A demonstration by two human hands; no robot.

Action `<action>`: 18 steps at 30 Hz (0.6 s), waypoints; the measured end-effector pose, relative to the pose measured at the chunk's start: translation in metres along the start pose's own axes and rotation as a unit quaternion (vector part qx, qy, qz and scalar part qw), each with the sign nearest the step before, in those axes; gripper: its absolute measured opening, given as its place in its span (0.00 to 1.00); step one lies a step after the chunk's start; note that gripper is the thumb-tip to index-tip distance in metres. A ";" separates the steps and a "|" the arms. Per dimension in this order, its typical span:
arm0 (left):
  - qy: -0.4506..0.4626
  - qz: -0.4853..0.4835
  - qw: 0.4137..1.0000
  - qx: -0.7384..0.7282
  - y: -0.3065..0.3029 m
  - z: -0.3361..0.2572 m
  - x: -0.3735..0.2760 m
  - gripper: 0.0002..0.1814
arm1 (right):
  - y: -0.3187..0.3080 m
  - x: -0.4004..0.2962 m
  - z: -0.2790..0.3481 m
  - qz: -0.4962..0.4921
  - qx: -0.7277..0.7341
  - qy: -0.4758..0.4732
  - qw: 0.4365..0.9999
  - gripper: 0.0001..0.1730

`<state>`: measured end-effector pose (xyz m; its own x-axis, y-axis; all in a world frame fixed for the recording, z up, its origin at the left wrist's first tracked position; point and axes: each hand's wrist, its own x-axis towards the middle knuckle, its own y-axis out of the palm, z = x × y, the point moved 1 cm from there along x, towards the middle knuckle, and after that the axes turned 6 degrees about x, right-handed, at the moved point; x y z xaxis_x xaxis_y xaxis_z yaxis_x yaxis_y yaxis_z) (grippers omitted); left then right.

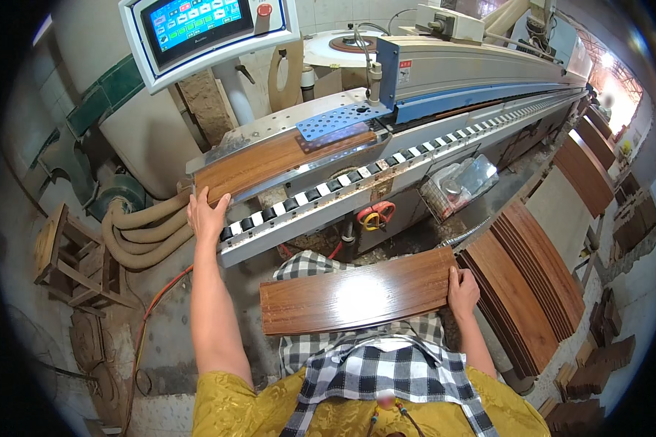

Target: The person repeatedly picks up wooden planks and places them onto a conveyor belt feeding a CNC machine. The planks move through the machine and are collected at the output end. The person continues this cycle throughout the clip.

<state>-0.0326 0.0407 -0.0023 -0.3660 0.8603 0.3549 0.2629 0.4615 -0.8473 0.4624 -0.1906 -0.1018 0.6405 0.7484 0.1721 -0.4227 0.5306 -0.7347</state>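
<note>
A brown wood-grain board [262,164] lies on the infeed table of a long edge-banding machine [470,65]. Its far end passes beneath a blue perforated guard plate [339,120]. Against the board's near left end rests my left hand [208,213], thumb and fingers spread. Across my lap is another glossy wood-grain board [306,303], with what looks like at least one more under it. My right hand [463,289] grips its right end, thumb on top; the fingers beneath are partly hidden.
A roller rail [317,192] runs along the machine's front. Red-handled scissors [376,214] and a wire basket [454,188] hang below it. Stacked boards [516,295] stand at my right. At left are ribbed hoses [142,243] and a wooden stool [82,262]; a control screen [197,27] stands above.
</note>
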 end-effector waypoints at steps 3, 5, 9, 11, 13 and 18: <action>-0.018 0.002 1.000 -0.010 -0.002 -0.003 -0.003 0.38 | 0.002 0.000 -0.003 -0.036 0.017 -0.013 0.999 0.20; -0.008 0.000 1.000 -0.029 0.002 0.002 -0.001 0.38 | 0.000 0.002 -0.005 -0.059 0.020 -0.037 0.997 0.19; -0.006 -0.020 0.999 -0.031 0.007 0.008 0.000 0.37 | -0.015 0.007 0.013 -0.057 0.124 -0.017 0.990 0.18; -0.005 -0.024 0.999 -0.040 0.010 0.005 0.000 0.36 | 0.000 0.022 -0.026 0.016 0.327 0.035 0.944 0.16; -0.007 -0.030 0.999 -0.040 0.010 0.009 0.000 0.36 | -0.018 0.018 0.004 0.165 0.490 0.232 0.824 0.15; -0.003 -0.034 0.998 -0.055 0.010 0.007 0.000 0.34 | -0.014 0.018 -0.007 0.205 0.495 0.238 0.810 0.16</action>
<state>-0.0363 0.0435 -0.0133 -0.3920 0.8247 0.4077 0.3334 0.5404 -0.7725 0.4845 -0.1878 -0.0932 0.3919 0.8289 -0.3991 -0.8182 0.5124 0.2608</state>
